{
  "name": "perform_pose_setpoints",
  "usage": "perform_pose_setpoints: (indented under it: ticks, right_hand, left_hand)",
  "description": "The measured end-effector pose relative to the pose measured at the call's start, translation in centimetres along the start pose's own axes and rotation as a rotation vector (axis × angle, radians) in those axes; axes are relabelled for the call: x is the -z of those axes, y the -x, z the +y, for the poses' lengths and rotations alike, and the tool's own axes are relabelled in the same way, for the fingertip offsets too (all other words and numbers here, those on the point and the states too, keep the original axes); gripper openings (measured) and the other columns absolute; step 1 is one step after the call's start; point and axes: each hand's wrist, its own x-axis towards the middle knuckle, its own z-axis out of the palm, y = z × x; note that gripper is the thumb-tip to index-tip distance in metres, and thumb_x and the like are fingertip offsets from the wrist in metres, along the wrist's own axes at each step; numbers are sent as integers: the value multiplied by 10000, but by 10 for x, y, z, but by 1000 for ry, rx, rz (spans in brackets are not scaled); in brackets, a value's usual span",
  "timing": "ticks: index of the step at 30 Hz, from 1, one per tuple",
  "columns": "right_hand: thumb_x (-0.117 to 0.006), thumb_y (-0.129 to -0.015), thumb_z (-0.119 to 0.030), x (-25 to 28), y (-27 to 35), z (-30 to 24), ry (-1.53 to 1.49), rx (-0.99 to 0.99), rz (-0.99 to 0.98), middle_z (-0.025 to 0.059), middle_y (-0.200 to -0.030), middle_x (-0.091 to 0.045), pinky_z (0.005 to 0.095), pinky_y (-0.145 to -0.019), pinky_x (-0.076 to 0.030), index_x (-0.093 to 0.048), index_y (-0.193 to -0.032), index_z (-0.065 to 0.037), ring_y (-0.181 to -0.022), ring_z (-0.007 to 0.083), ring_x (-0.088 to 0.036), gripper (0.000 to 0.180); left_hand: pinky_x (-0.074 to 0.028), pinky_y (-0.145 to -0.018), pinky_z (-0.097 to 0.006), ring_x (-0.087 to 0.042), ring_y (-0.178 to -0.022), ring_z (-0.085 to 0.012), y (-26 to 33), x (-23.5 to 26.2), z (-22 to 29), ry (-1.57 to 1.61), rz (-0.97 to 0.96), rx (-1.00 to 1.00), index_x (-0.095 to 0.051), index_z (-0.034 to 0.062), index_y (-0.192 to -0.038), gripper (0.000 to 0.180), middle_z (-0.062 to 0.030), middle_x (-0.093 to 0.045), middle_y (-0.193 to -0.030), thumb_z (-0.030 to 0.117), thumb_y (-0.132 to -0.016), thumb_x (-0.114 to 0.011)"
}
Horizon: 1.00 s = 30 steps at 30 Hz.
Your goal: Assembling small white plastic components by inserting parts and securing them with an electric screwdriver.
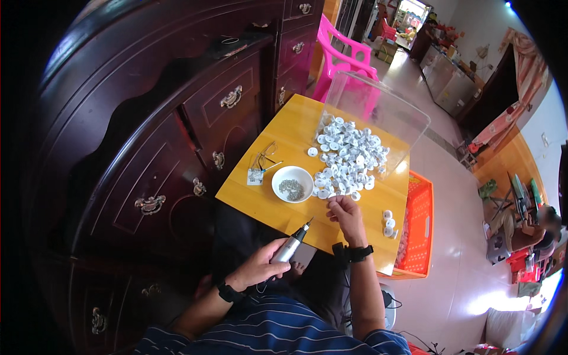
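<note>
My left hand [260, 264] is wrapped round a silver and black electric screwdriver [288, 248], whose thin bit points up and away over the table's near edge. Thumb and fingers of my right hand [348, 218] are pinched together at the near side of a heap of small white round plastic parts [354, 155]. Whatever lies between those fingertips is too small and hidden to make out. A white bowl [282, 193] with many small metal screws [291, 189] stands left of the heap. Several more white round parts [389, 223] sit apart at the table's right side.
On the yellow wooden table [254, 201] lie eyeglasses [266, 155], a pen [273, 165] and a small card [255, 177]. A clear plastic bin [402, 109] rests tipped behind the heap. An orange crate [421, 231], pink chair [349, 56] and dark drawer cabinet [160, 171] surround it; a person sits far right.
</note>
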Motion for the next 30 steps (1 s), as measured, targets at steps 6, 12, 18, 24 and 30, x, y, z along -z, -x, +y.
perform_pose_setpoints:
  ticks: [6,12,18,24,30]
  right_hand:
    - [-686,-1002,-229,-19,30,3,-285,-172,-157,14,-1053,-732,250,-769,-541,-666,-1177,-86,-865,94,-685,227]
    - [-664,-1014,-172,-26,30,12,-427,-201,-197,25,-1078,-716,233,-735,-559,-653,-1181,-93,-851,90,-683,185]
    - [-638,-1021,-111,-27,28,17,-526,-180,-193,21,-1021,-699,231,-729,-557,-655,-1122,-90,-827,92,-671,104]
    - [-643,-1020,-114,-23,25,20,-483,-141,-218,10,-992,-694,229,-742,-555,-656,-1090,-84,-820,84,-664,78]
    - [-669,-1002,-101,-15,17,18,-347,-116,-296,-4,-961,-691,234,-748,-527,-657,-1085,-62,-810,77,-642,92]
  left_hand:
    - [-509,-669,-240,-591,-766,-94,-2,0,1,-45,11,5,-360,35,-1533,620,-27,-583,-968,129,-989,-645]
    - [-513,-677,-244,-587,-767,-94,-2,-2,3,-60,8,-12,-358,33,-1533,621,-30,-579,-964,106,-986,-642]
    - [-515,-683,-246,-586,-769,-93,-1,-2,1,-53,0,8,-355,40,-1539,620,-30,-579,-965,81,-984,-628]
    - [-518,-691,-247,-583,-767,-92,-1,-1,-1,-77,2,14,-354,39,-1541,623,-27,-579,-954,88,-983,-627]
    - [-527,-683,-251,-590,-766,-88,0,-1,0,-125,-6,9,-373,50,-1533,625,-29,-587,-969,100,-970,-642]
